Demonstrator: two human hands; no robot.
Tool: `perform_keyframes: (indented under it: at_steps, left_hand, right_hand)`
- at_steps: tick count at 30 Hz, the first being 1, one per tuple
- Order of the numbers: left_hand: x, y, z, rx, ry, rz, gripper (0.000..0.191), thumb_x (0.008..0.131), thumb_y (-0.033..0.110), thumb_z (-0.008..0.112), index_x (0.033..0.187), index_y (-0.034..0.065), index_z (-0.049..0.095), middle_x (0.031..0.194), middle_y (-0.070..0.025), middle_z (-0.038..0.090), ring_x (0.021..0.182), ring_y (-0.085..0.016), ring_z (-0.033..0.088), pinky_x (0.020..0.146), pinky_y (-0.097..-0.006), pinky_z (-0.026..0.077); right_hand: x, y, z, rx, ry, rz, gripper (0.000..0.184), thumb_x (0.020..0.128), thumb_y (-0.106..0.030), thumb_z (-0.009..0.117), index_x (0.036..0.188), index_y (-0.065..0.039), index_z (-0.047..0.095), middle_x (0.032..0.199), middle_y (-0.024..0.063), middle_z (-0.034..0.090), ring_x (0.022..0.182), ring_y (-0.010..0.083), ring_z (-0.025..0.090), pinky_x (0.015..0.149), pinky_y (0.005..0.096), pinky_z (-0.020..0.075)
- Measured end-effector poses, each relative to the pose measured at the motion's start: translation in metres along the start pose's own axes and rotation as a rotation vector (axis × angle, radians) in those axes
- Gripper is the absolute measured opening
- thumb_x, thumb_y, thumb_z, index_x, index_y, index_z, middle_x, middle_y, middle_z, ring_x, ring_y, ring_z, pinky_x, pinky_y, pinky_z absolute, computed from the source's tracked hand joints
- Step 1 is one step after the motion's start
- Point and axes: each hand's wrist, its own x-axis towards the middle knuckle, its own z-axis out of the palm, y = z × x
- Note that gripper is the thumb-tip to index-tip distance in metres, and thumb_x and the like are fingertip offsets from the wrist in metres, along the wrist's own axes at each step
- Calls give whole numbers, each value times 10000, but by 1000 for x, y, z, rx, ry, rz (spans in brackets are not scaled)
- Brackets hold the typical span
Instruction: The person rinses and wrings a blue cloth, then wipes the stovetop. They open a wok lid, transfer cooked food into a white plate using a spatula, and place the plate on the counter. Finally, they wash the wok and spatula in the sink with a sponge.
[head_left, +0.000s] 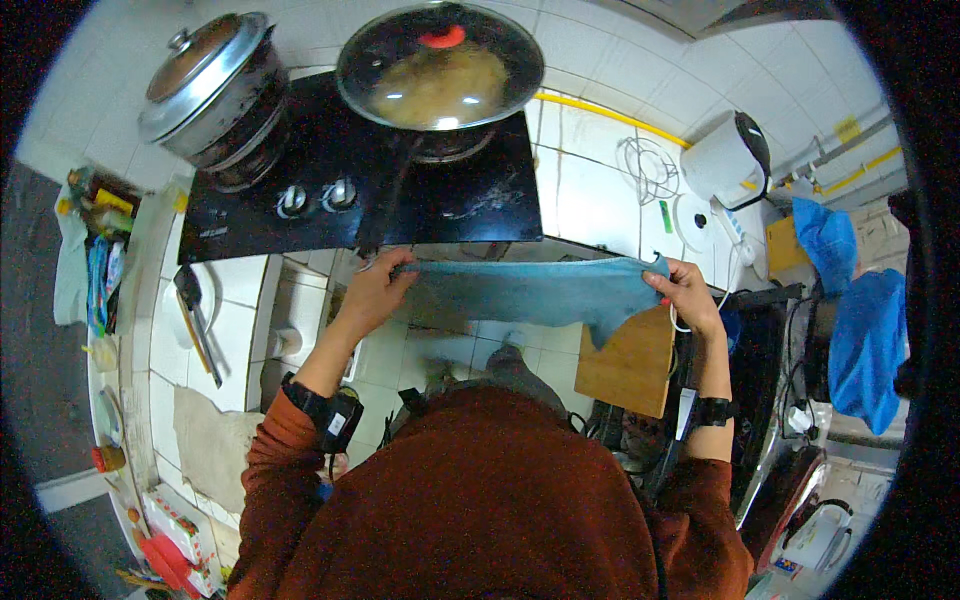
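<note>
A teal cloth (525, 289) is stretched sideways between my two hands, just in front of the front edge of a black glass gas hob (457, 202). My left hand (379, 289) pinches its left end between thumb and fingers. At the other end, my right hand (684, 291) grips the corner, and a part of the cloth hangs down beside it. On the hob's right burner stands a pan with a glass lid (442, 67) and pale food under it. The left burner bears a lidded metal steamer pot (217, 105).
A white electric kettle (720, 161) and a coiled wire rack (649, 169) are on the tiled counter at right. A black spatula (199, 315) lies across a white plate (204, 289) at left. Blue cloths (866, 345) hang at far right. A wooden board (626, 364) is below my right hand.
</note>
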Motion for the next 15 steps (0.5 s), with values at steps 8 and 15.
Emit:
perform_keyframes:
  at_steps: [8,15]
  left_hand:
    - [94,90,68,-753,-121,-107,101,903,132,480,947,45,504,699,-41,539,508,-130,591,428,-221,485]
    - [178,128,127,-850,15,-214,128,914,139,455,944,25,503,766,-70,572,552,-158,614,464,-241,514]
  right_hand:
    - [11,29,-90,296,89,75,175,856,-186,603,922,-27,628,781,-14,620,646,52,523,596,206,428]
    - [69,81,-123,311,200,180,175,844,-250,609,882,-81,630,666,-47,564,519,21,454,430,191,331]
